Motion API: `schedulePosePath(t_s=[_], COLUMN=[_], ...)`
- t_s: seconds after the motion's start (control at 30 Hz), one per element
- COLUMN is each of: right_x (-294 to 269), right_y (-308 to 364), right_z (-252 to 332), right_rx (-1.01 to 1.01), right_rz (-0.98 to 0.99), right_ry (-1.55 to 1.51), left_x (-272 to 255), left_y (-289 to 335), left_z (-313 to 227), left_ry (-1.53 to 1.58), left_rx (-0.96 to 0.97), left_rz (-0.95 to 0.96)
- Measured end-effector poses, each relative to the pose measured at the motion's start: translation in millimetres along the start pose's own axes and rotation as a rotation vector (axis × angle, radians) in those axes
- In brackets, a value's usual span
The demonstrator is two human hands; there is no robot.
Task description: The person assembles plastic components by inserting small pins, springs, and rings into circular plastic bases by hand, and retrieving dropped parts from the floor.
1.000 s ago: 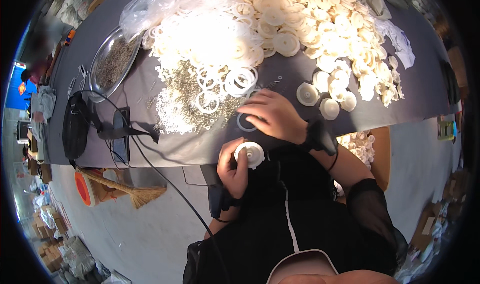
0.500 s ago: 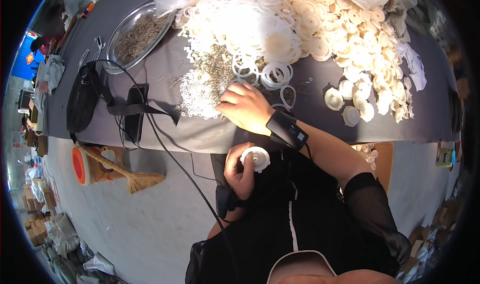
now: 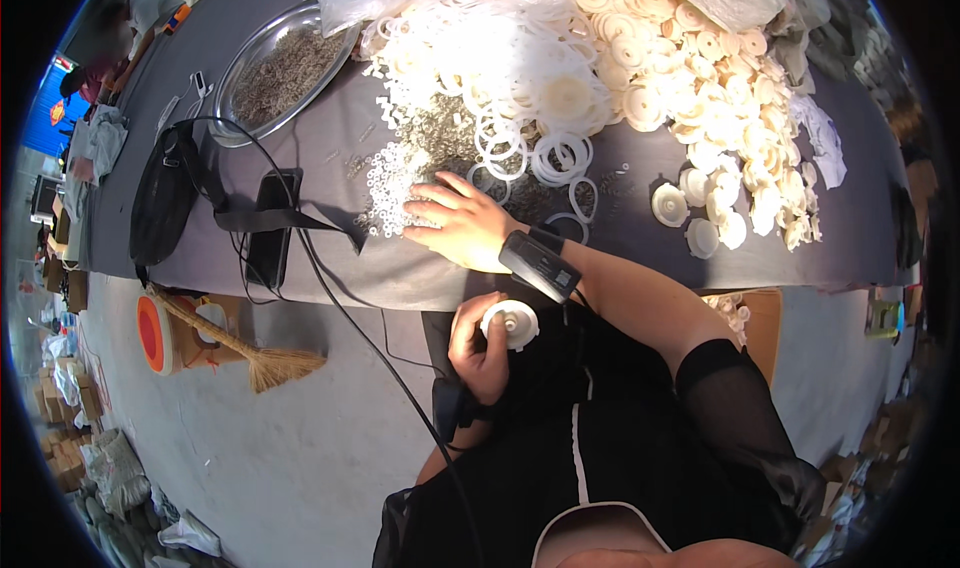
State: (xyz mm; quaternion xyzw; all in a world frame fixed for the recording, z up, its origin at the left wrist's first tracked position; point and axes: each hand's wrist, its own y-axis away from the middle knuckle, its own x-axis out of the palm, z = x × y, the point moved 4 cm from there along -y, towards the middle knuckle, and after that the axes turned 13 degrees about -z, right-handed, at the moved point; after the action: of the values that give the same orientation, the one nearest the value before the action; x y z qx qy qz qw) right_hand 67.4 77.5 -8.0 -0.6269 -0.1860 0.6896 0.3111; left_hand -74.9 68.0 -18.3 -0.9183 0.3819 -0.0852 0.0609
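Note:
My left hand (image 3: 478, 350) is closed on a round white plastic cap (image 3: 512, 325) with a small raised hub at its centre, held just off the table's front edge. My right hand (image 3: 465, 226) reaches over the table, its fingers apart and their tips at the edge of a spread of small white rings (image 3: 385, 193). Nothing shows in its grasp; the thumb is hidden. Beyond the fingers lies a heap of small metal springs (image 3: 440, 133). Large white rings (image 3: 560, 158) are piled past the wrist, some loose near it.
More round white caps (image 3: 765, 158) are heaped at the right. A metal tray (image 3: 225, 118) of small metal parts stands at the far left. A phone (image 3: 272, 230), black strap and pouch (image 3: 165, 198) lie left; a cable crosses the front edge. A broom (image 3: 280, 366) is below.
My right hand has moved left and slightly nearer, its fingers spreading more over the small white rings. My left hand keeps the cap in almost the same place.

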Motion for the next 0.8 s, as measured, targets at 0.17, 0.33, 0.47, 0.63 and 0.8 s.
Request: schedulePosePath(t_s=[0.17, 0.33, 0.47, 0.63, 0.8], right_x=[-43.2, -63.9, -73.9, -75.0, -82.0], right_y=[6.5, 30.2, 30.6, 32.1, 27.9], right_z=[-31.2, -64.8, -62.8, -63.8, -62.3], right_rx=[0.146, 0.191, 0.192, 0.211, 0.289], right_rz=[0.028, 0.113, 0.096, 0.09, -0.008], right_ry=[0.145, 0.208, 0.209, 0.222, 0.019], left_x=[3.7, 15.9, 19.1, 16.5, 16.3], left_y=[1.2, -0.1, 1.7, 2.8, 2.8], left_z=[4.5, 1.0, 2.9, 5.6, 9.0], left_ry=[0.027, 0.034, 0.008, 0.001, 0.022], left_rx=[-0.081, -0.03, -0.031, -0.044, -0.078], left_rz=[-0.002, 0.056, 0.078, 0.083, 0.086])
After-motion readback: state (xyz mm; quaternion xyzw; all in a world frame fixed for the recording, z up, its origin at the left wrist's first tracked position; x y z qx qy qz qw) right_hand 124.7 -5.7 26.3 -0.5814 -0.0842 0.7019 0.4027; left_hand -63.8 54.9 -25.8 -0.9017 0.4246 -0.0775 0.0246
